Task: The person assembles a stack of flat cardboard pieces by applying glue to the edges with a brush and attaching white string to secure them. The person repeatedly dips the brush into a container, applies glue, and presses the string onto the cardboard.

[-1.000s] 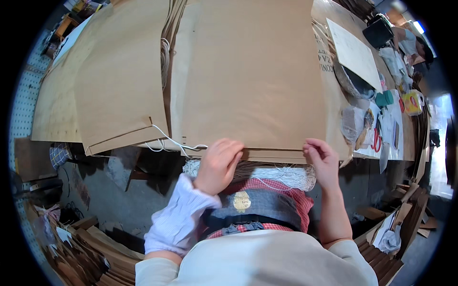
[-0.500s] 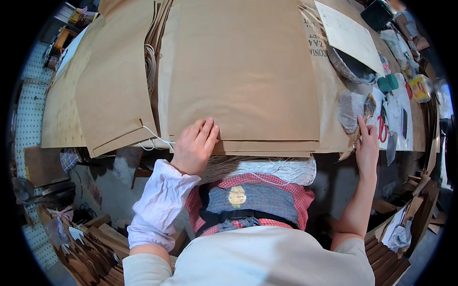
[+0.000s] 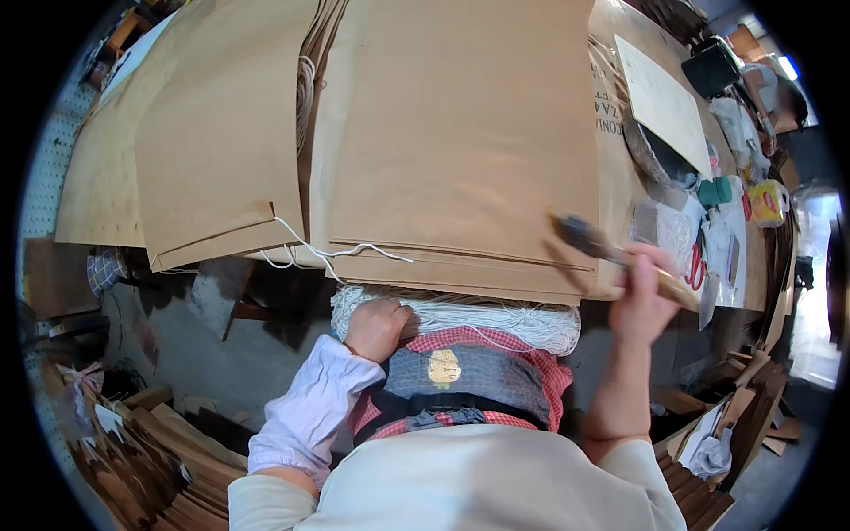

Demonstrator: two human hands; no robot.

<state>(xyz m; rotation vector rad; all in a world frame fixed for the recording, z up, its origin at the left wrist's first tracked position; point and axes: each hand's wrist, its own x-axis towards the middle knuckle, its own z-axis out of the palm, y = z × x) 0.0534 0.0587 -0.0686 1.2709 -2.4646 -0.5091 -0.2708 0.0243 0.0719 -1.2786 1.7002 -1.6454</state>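
My right hand [image 3: 644,296] is closed round the wooden handle of a flat brush [image 3: 602,248], raised over the right front corner of a large brown paper stack [image 3: 460,133]. Its dark bristles point left. In my lap lies a thick bundle of white strings [image 3: 505,323]. My left hand [image 3: 376,329] rests at the bundle's left end, fingers curled down and gripping strings; the fingertips are hidden. One white string [image 3: 367,248] trails across the front edge of the stack. A second brown paper pile [image 3: 217,150] lies on the left, with a slit and string at its front edge.
On the right of the table are a bowl [image 3: 651,155] under a white board [image 3: 664,97], a green lid [image 3: 714,191], red-handled scissors [image 3: 697,268], a plastic bag [image 3: 660,221] and a yellow package [image 3: 767,203]. Another person [image 3: 770,97] is at the far right. Stacked brown paper [image 3: 168,460] stands beside me.
My right hand has picked up the brush from the right side and brought it left over the stack. My left hand has moved from the paper's edge down to the strings.
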